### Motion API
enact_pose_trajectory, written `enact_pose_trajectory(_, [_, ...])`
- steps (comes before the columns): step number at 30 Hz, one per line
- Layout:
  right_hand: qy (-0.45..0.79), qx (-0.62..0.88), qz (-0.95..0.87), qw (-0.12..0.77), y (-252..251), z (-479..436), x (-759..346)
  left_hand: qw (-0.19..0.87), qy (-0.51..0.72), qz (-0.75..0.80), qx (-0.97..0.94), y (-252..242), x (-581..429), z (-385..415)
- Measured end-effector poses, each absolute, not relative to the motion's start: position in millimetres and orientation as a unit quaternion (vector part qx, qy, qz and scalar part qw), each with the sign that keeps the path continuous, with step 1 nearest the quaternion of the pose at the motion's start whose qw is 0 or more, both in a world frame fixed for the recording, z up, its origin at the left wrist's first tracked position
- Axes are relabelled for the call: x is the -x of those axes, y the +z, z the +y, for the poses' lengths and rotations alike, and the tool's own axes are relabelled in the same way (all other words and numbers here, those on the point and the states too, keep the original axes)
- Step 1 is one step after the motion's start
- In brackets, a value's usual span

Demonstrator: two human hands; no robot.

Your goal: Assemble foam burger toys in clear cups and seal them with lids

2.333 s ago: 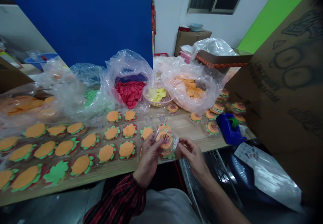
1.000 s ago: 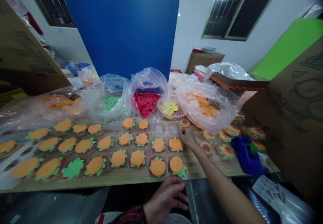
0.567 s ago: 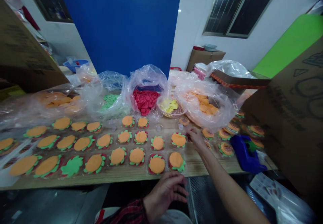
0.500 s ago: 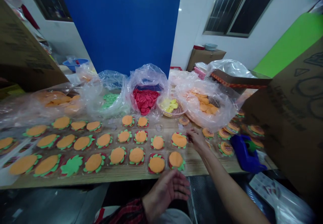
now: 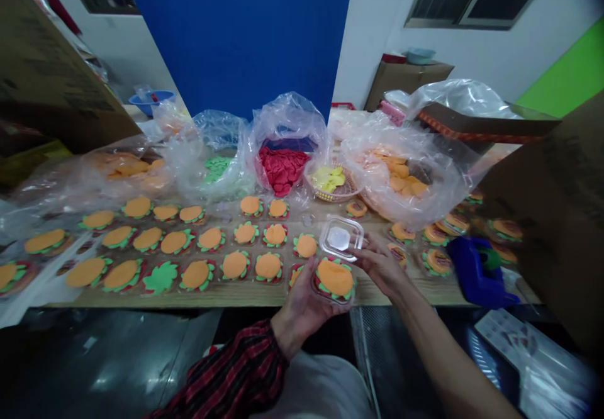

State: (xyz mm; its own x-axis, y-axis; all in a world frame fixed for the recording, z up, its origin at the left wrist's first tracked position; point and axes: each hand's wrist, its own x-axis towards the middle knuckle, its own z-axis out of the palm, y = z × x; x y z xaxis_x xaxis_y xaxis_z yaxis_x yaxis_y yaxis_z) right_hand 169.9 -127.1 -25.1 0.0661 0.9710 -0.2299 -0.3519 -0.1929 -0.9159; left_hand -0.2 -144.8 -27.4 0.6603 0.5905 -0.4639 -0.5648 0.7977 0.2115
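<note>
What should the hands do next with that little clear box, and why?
Probably fold the clear plastic lid down. The left hand holds the open clear box with an orange-topped foam burger in it, and the right hand holds the raised lid's edge.

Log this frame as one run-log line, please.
left hand: holds burger toy in tray | right hand: holds clear lid above it | table: rows of burger toys

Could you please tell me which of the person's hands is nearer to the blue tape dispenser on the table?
The right hand is nearer: it sits just left of the blue tape dispenser, apart from it, holding a clear lid. The left hand is farther left, under the filled tray.
</note>
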Motion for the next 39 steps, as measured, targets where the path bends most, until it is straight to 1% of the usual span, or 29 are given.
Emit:
enact_pose_trajectory(2, [0.619, 0.446, -0.377, 0.525, -24.8, -128.5, -172.5, 0.907, 0.313, 0.283, -0.010, -25.2, 1.9, -143.6])
enact_pose_trajectory(3, [0.605, 0.438, -0.420, 0.516, -24.8, -130.6, -172.9, 0.904, 0.315, 0.290, 0.003, -23.8, 2.6, -142.4])
enact_pose_trajectory(4, [0.575, 0.436, -0.468, 0.511, -24.9, -133.6, -172.8, 0.902, 0.316, 0.295, 0.015, -22.3, 3.3, -141.1])
enact_pose_trajectory(6, [0.475, 0.443, -0.577, 0.496, -25.1, -141.2, -171.5, 0.903, 0.313, 0.292, 0.030, -19.8, 5.0, -138.1])
enact_pose_trajectory(8, [0.354, 0.432, -0.686, 0.465, -24.4, -149.3, -169.6, 0.911, 0.305, 0.275, 0.032, -18.5, 7.2, -135.6])
enact_pose_trajectory(10, [0.261, 0.395, -0.770, 0.427, -22.2, -156.5, -168.1, 0.919, 0.299, 0.254, 0.028, -18.2, 9.9, -134.1])
enact_pose_trajectory(13, [0.215, 0.353, -0.821, 0.394, -17.9, -164.1, -167.3, 0.925, 0.302, 0.230, 0.003, -18.4, 14.1, -134.2])
enact_pose_trajectory(16, [0.247, 0.391, -0.788, 0.406, -17.1, -168.6, -166.5, 0.910, 0.332, 0.238, -0.067, -18.2, 16.4, -136.3])
enact_pose_trajectory(20, [0.352, 0.540, -0.570, 0.510, -23.2, -170.9, -159.3, 0.897, 0.351, 0.248, -0.100, -16.1, 16.5, -137.5])
enact_pose_trajectory(22, [0.432, 0.551, -0.471, 0.536, -25.3, -171.6, -152.8, 0.899, 0.354, 0.244, -0.083, -15.6, 16.3, -137.4])
enact_pose_trajectory(25, [0.511, 0.520, -0.406, 0.552, -24.2, -174.0, -143.7, 0.902, 0.356, 0.237, -0.057, -17.1, 16.4, -138.4])
enact_pose_trajectory(30, [0.537, 0.489, -0.355, 0.589, -21.3, -181.2, -137.9, 0.904, 0.343, 0.249, -0.051, -20.8, 15.0, -143.4])
enact_pose_trajectory(36, [0.497, 0.506, -0.327, 0.625, -25.1, -185.9, -131.3, 0.897, 0.354, 0.254, -0.075, -20.7, 9.3, -150.3])
enact_pose_trajectory(39, [0.500, 0.508, -0.308, 0.630, -27.4, -187.2, -130.6, 0.893, 0.358, 0.252, -0.108, -21.8, 8.3, -153.6])
